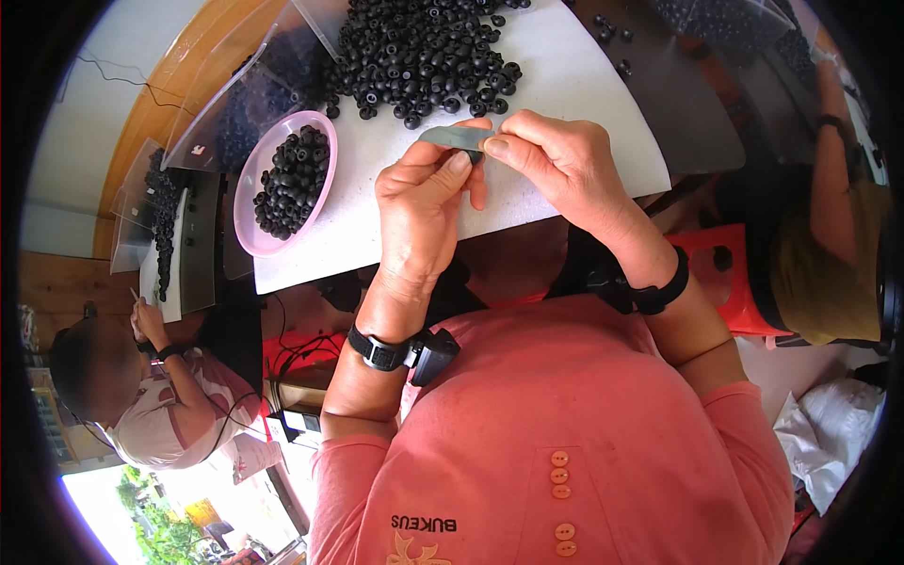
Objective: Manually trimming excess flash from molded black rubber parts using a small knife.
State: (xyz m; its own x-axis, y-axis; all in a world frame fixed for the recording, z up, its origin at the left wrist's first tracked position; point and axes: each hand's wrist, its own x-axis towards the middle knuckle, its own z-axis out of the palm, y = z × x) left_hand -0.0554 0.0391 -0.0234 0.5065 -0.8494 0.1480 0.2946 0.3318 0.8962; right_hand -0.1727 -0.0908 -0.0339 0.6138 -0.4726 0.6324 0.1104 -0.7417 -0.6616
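Above the near edge of the white table, my left hand [424, 193] holds a flat, curved grey-green strip [450, 138] between thumb and fingers. My right hand [563, 168] is closed in a pinch at the strip's right end, thumb and forefinger together. A small dark patch shows under the strip by the left thumb; what it is I cannot tell. Just beyond my hands lies a big heap of small round black parts with holes [414, 61]. To the left, a pink oval bowl [247, 231] holds more black parts [294, 184].
The white table [603, 104] curves around in front of me. Clear plastic guards [202, 122] stand at its left. On the left a co-worker [179, 405] sits by another pile of parts; another person [833, 217] is at right, near a red stool [730, 273]. White sacks [833, 433] lie lower right.
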